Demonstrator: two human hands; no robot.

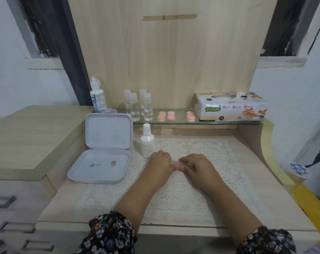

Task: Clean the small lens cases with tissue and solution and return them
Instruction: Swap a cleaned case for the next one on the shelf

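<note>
My left hand (160,162) and my right hand (196,165) meet over the lace mat (173,195), fingers curled. Between them they pinch a small pale pink lens case (175,163), mostly hidden by the fingers. More pink lens cases sit on the glass shelf (179,122): two pairs (166,115) at the middle and one pair (190,116) to the right. A small white solution bottle (147,142) stands capped just beyond my left hand. The tissue box (232,107) lies at the shelf's right end with a tissue poking out.
An open white hinged box (104,153) lies left of the mat with two small metal bits inside. A tall solution bottle (97,96) and several clear small bottles (139,107) stand on the shelf. A raised wooden drawer unit (23,136) borders the left side.
</note>
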